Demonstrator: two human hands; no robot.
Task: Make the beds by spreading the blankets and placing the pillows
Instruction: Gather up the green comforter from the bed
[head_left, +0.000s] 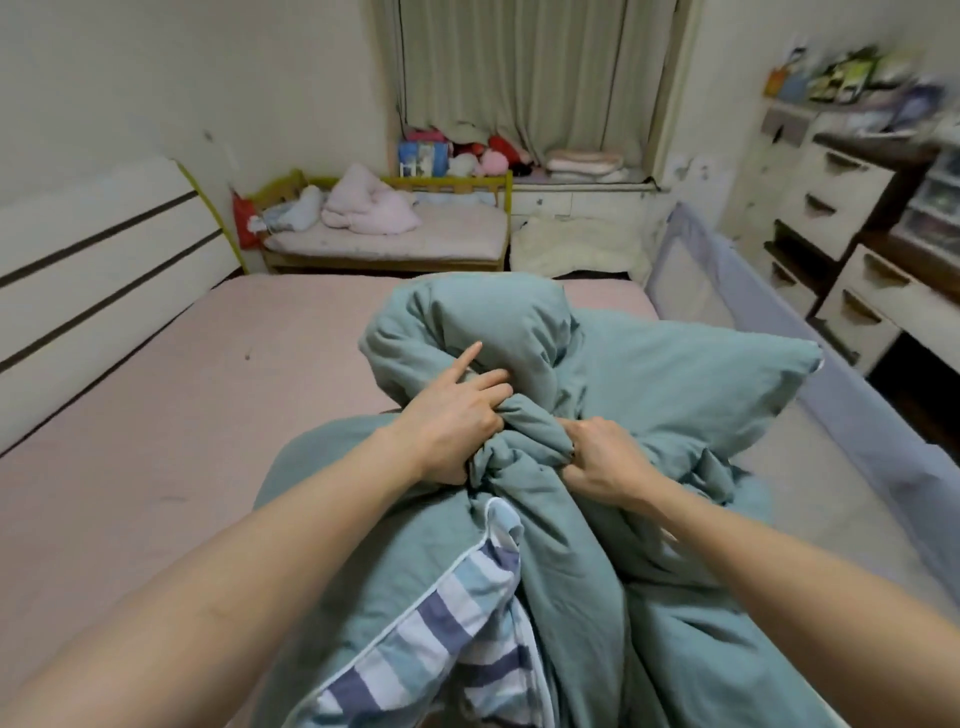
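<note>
Two hands, left hand (452, 421) and right hand (605, 460), clench the bunched, rumpled teal blanket (597, 374), striped underside showing.

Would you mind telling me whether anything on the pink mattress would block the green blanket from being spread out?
Nothing visible does. Both hands grip the bunched green blanket, and the pink mattress ahead lies bare.

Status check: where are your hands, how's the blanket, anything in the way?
Left hand and right hand both grip the green blanket, still bunched. Pink mattress bare ahead. Nothing blocking the spread.
</note>
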